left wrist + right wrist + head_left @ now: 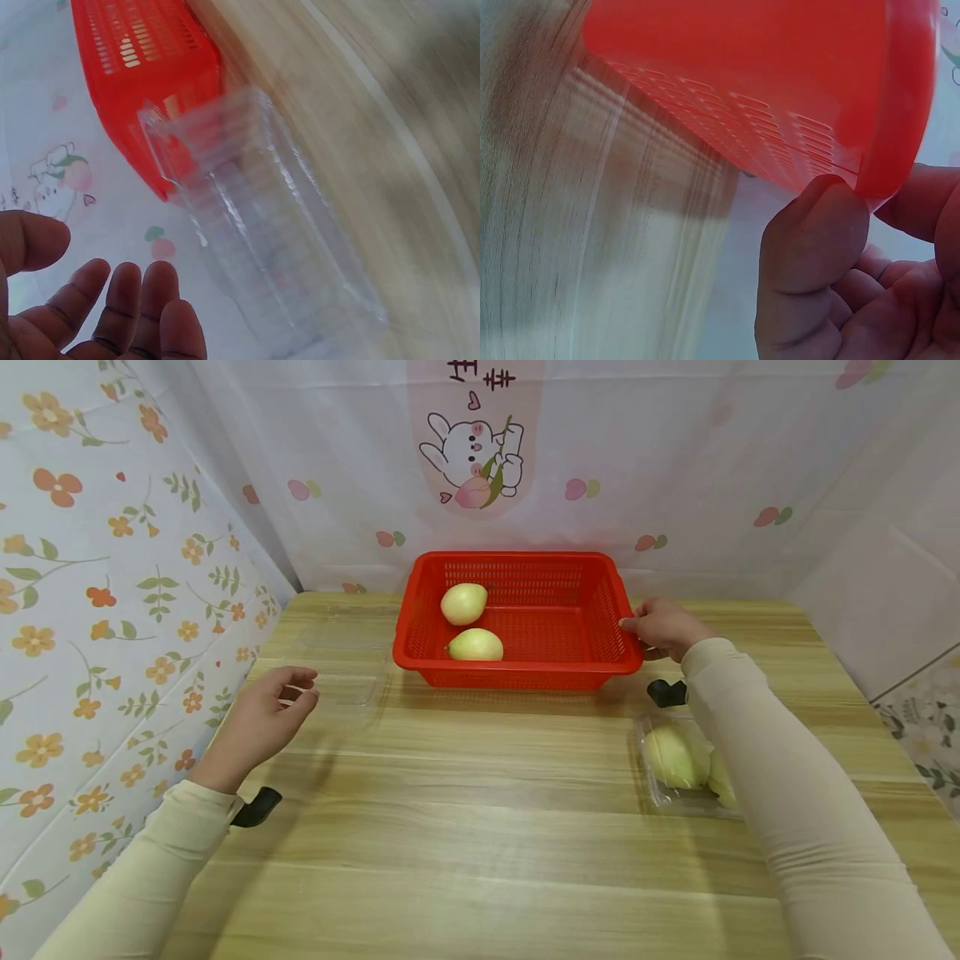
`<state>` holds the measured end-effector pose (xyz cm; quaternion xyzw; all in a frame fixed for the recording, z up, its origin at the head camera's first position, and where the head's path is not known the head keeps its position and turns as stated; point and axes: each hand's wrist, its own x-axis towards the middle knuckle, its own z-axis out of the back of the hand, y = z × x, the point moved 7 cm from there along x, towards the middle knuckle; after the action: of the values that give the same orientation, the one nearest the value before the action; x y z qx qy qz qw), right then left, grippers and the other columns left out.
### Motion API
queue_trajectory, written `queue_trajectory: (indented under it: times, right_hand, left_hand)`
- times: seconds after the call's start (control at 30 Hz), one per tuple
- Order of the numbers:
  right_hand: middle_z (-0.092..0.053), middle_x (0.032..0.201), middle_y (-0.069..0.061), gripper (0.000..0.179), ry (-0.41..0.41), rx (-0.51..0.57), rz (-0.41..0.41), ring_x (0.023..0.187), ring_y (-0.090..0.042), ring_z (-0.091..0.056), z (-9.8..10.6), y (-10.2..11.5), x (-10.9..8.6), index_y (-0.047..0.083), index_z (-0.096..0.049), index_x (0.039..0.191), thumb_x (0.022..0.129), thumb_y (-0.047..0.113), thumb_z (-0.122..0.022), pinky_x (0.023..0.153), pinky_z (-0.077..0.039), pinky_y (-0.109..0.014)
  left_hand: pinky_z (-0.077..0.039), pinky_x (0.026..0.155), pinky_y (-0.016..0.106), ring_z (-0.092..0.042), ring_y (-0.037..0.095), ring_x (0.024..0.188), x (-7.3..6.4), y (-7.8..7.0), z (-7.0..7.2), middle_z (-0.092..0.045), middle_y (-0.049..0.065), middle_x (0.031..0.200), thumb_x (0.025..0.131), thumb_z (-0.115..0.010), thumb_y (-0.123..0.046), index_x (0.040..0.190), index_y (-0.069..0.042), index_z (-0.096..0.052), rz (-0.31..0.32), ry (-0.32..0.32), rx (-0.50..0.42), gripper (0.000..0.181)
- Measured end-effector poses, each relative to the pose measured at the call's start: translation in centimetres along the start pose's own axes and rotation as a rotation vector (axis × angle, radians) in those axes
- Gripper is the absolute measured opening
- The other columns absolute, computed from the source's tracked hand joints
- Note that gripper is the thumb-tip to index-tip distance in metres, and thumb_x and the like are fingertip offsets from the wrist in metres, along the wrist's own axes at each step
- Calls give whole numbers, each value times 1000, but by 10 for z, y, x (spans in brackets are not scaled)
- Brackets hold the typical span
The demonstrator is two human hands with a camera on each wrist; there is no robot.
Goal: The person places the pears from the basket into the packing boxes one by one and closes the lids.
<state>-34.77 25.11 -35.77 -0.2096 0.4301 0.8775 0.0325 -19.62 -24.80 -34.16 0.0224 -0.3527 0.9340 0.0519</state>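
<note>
The right hand [663, 628] pinches the right end of a crosswise red basket [517, 667] while the farther left hand [262, 717], fingers loosely spread, hovers near what seems a clear tray [337, 670].

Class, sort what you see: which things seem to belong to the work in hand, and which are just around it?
Likely part of the job: red basket, pinched by the right hand; two fruits inside it; clear container near the left hand; packed fruit.

Just around: wooden table; bunny cloth; flowered cloth.
</note>
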Motion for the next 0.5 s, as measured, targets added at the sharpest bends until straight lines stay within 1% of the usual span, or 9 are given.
queue_trajectory:
  times: [0.1,0.17,0.23,0.3,0.37,0.43,0.5]
  right_hand:
    - [-60,104,-19,26,-3,-3,-1,74,-21,-66,-1,0,0,-5,-44,108,104,21,-50,68,-58,-34]
    - [-60,104,-19,27,-4,-1,-1,75,-21,-66,-1,1,0,-5,-44,109,104,21,-51,69,-58,-35]
    - [-60,104,-19,27,-7,-3,-2,76,-21,-66,-1,1,-1,-4,-44,110,104,21,-51,69,-58,-35]
    - [-59,105,-19,27,-5,-4,-2,77,-22,-66,-1,1,-1,-4,-43,110,104,21,-51,70,-58,-35]
    - [-59,105,-19,27,-5,-5,-2,78,-22,-66,-1,0,-1,-4,-42,110,104,21,-51,70,-58,-35]
    - [-59,105,-19,27,-3,-4,-2,77,-22,-65,-1,0,-1,-4,-42,110,104,21,-51,70,-58,-35]
    - [-58,105,-19,27,0,-1,-1,77,-22,-65,0,0,-1,-4,-42,110,104,21,-50,70,-58,-35]
  left_hand:
    - [-50,83,50,-58,38,108,1,4,5,-54,25,129,104,-48,-25,135,3,-52,0,-30,-10,43]
    - [-50,83,44,-58,38,107,1,6,8,-55,25,128,103,-48,-24,132,4,-54,-3,-60,-10,41]
    - [-49,80,36,-58,36,106,1,10,12,-57,24,126,103,-48,-24,130,3,-56,5,-93,-5,39]
    - [-48,74,32,-59,35,103,1,15,17,-59,22,124,102,-48,-27,128,1,-57,31,-122,6,39]
    - [-47,72,31,-59,34,103,2,21,22,-59,20,123,102,-48,-31,128,-1,-58,69,-145,10,41]
    - [-46,72,34,-57,34,103,3,29,26,-58,20,123,102,-48,-36,128,-2,-58,114,-160,9,44]
    - [-46,72,38,-57,35,104,4,35,29,-58,21,122,102,-48,-38,127,0,-58,146,-178,3,47]
